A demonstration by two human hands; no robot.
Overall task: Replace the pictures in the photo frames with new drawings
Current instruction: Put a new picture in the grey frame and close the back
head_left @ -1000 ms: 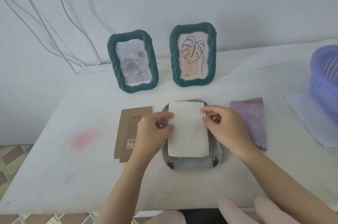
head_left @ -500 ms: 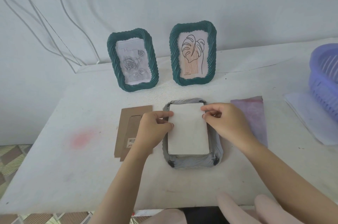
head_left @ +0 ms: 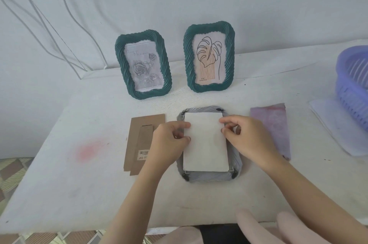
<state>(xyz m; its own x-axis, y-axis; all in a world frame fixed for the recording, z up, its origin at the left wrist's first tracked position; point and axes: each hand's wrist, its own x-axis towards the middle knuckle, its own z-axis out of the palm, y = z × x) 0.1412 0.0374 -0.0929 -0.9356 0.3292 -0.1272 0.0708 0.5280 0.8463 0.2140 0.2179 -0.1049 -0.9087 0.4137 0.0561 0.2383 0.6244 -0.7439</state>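
Barcode sticker (head_left: 143, 155) marked 200, left hand (head_left: 169, 140) and right hand (head_left: 251, 138) pinching white sheet (head_left: 206, 144)

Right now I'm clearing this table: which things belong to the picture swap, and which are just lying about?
Job: grey frame, white sheet held by left hand and right hand, cardboard backing, left green frame, right green frame, purple sheet (possibly a picture).
Lying about: basket, papers by it, wall cables.

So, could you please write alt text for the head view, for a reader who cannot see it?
Left hand and right hand pinch the side edges of a white sheet on a grey photo frame lying flat on a white table. A brown cardboard backing lies beside it; behind stand a green rose frame and a green leaf frame.
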